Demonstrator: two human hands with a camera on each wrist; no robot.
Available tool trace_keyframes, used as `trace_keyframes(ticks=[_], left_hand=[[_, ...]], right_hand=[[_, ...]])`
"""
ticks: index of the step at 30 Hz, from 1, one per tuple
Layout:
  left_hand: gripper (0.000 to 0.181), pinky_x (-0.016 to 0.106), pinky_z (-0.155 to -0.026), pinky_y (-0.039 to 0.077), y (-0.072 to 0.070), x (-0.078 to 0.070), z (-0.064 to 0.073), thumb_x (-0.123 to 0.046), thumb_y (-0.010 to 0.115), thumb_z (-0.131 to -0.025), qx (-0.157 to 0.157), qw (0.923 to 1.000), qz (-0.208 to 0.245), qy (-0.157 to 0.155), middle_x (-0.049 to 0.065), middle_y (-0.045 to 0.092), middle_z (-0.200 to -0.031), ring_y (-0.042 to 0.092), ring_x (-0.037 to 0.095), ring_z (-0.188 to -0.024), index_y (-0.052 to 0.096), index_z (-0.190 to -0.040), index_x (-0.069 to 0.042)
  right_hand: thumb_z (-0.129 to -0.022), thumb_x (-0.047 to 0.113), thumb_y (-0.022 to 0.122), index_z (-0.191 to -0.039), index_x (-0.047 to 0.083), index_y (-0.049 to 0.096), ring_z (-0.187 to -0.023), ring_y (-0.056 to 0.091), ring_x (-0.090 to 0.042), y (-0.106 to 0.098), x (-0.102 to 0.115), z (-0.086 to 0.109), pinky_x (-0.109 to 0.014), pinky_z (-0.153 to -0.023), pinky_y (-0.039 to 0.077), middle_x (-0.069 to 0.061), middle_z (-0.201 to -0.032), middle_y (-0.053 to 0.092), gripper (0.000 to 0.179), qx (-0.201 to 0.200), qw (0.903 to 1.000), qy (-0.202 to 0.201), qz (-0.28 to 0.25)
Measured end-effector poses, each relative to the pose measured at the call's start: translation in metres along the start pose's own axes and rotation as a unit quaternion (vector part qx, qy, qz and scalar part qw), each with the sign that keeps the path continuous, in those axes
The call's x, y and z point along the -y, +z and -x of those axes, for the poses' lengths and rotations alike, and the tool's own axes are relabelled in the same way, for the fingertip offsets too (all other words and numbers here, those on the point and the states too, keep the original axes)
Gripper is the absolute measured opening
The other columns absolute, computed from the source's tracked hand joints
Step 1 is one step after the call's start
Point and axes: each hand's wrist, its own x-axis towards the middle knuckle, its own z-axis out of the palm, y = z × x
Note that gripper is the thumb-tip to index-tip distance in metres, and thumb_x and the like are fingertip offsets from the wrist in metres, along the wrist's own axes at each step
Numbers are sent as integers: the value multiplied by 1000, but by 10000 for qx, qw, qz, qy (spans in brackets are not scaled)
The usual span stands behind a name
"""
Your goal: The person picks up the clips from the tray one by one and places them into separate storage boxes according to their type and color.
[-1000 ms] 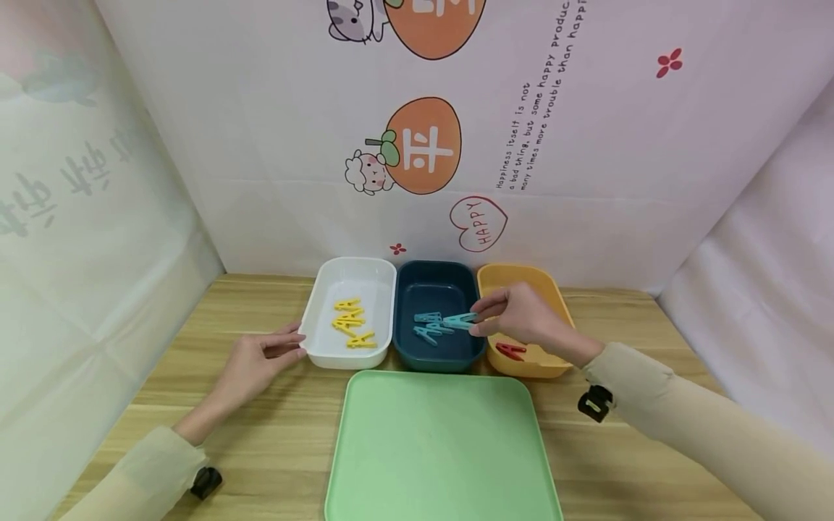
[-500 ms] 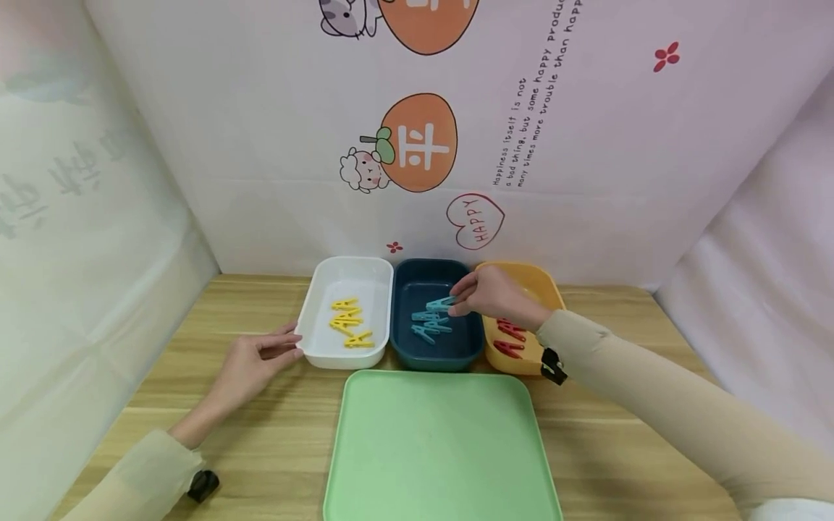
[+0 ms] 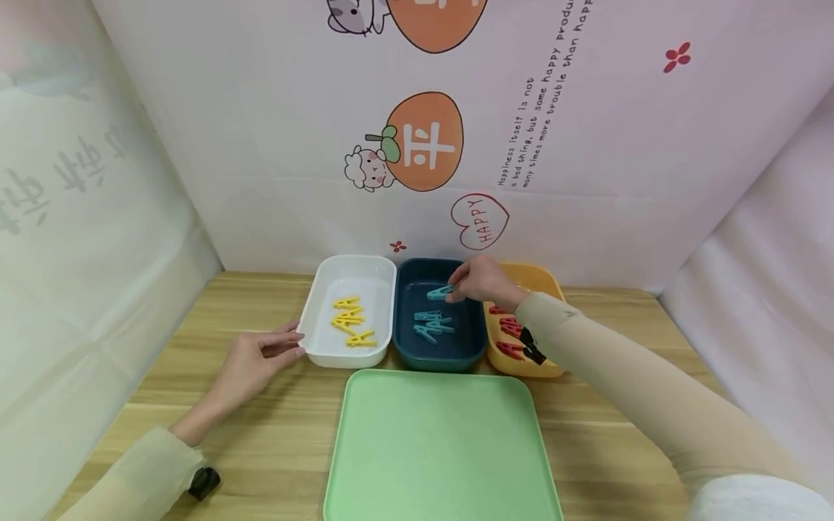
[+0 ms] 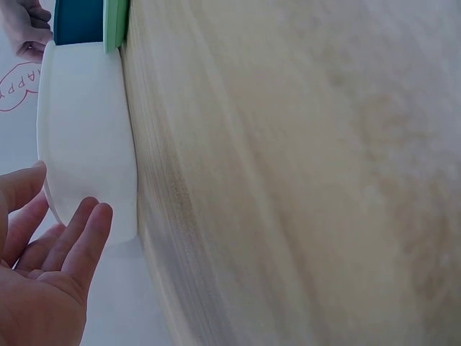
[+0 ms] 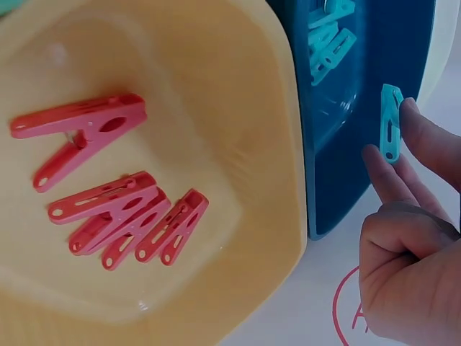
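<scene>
Between thumb and fingers, my right hand (image 3: 485, 281) pinches a light-blue clothespin (image 3: 439, 292) over the far part of the dark blue bin (image 3: 439, 356). Several more light-blue clothespins (image 3: 433, 325) lie lower in that bin, also visible in the right wrist view. My left hand (image 3: 254, 369) has its fingertips at the left side of the white bin (image 3: 355, 268), its fingers extended; the left wrist view shows them along the outer wall (image 4: 86, 122). Several yellow clothespins (image 3: 348, 318) lie inside the white bin.
At the right stands an orange-yellow bin (image 5: 238, 94) with several red clothespins (image 5: 122, 209), partly under the right wrist in the head view. A light green tray (image 3: 443, 441) lies in front of the bins on the wooden table (image 3: 280, 449). A printed cloth (image 3: 293, 145) hangs behind.
My right hand has moved left and away from me with the clothespin, off the lower pile toward the dark blue bin's far part. The left hand has stayed at the white bin.
</scene>
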Motion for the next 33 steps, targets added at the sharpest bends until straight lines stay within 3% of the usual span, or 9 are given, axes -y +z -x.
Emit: trace_keyframes(ticks=[15,27,33], left_hand=[[29,17,-81,59,-3,-2,0,-9,83,-94,73,9999,82,-100,18,63,-141,73,31,-110,77,-119,4],[29,17,-82,58,-2,0,0,-10,82,-94,59,9999,10,-121,18,63,-141,71,33,-114,77,-119,4],[29,18,-82,58,-1,0,-1,-9,82,-94,52,9999,40,-133,19,63,-141,73,32,-111,77,-119,5]], right_hand=[[-89,14,88,-115,2,79,-106,61,-32,15,10,-20,-47,-99,56,-14,-118,74,29,117,9995,2,306],[-89,16,89,-114,4,79,-105,63,-30,26,14,-34,-44,-99,56,-12,-118,74,30,118,9980,290,542],[-90,16,87,-122,2,76,-106,63,-32,29,19,-34,-45,-101,55,-15,-122,72,37,121,9977,291,600]])
